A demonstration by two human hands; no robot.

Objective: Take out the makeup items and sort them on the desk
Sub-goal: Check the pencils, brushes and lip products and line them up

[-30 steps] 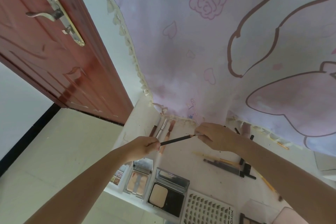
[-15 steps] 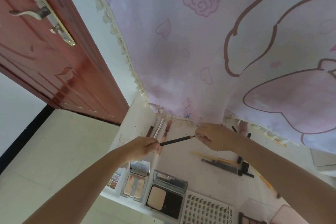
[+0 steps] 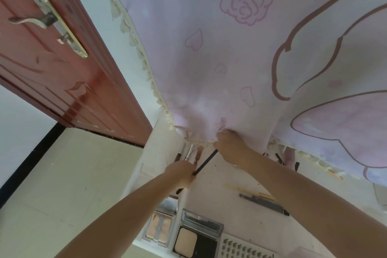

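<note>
At the far edge of the white desk (image 3: 219,176), just below the hem of the pink curtain (image 3: 230,58), both hands hold one black pencil (image 3: 206,162). The left hand (image 3: 181,174) is closed around the pencil's near end; the right hand (image 3: 231,146) pinches the far end, fingers curled shut. The pencil is lifted and slanted between the hands.

Hazards, as judged from this position:

- Three slim tubes (image 3: 189,152) lie side by side just beyond the left hand. A sweep of the knuckles while lowering the pencil could roll them out of line or off the desk's left edge.
- The curtain hem hangs against the right hand and may snag the pencil tip or hide the placement spot.
- The open powder compact (image 3: 196,236) and mirrored palette (image 3: 160,227) sit at the near edge, under the forearms. A dropped elbow could push them off.
- Pulling both ends apart could free a cap suddenly; whether a cap is fitted cannot be told.
</note>
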